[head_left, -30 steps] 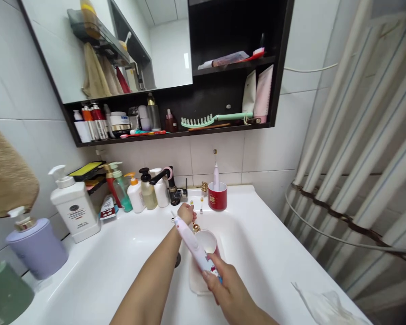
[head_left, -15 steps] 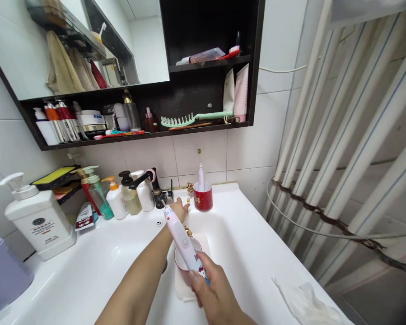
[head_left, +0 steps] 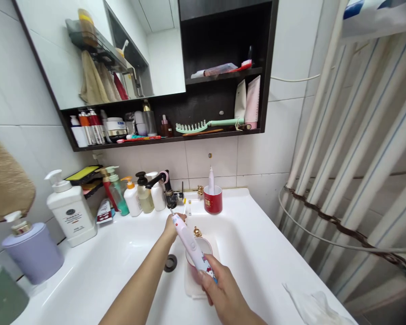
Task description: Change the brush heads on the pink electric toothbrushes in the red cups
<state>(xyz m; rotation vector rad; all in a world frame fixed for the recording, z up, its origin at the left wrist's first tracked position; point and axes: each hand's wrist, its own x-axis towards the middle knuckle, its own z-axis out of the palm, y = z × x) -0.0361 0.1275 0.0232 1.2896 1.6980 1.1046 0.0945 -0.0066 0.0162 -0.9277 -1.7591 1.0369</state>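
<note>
My right hand is closed around a pale pink electric toothbrush handle with cartoon prints. The handle tilts up to the left, a bare metal shaft at its tip. Behind that tip is my left hand, partly hidden, its fingers closed on a small toothbrush head with yellow bristles. Another small brush head appears just right of it, near the back ledge. Below the handle, a red-and-white cup with a gold ornament sits in the sink. On the ledge, a red cup holds another electric toothbrush.
A black faucet rises behind my left hand. Several pump bottles line the back left, with a large white bottle nearer. A dark shelf cabinet hangs above. Crumpled white tissue lies right; pipes stand beyond.
My left hand has drawn back from the rear ledge with the toothbrush head. My right hand keeps hold of the handle. The view has shifted left, bringing in more bottles and a towel.
</note>
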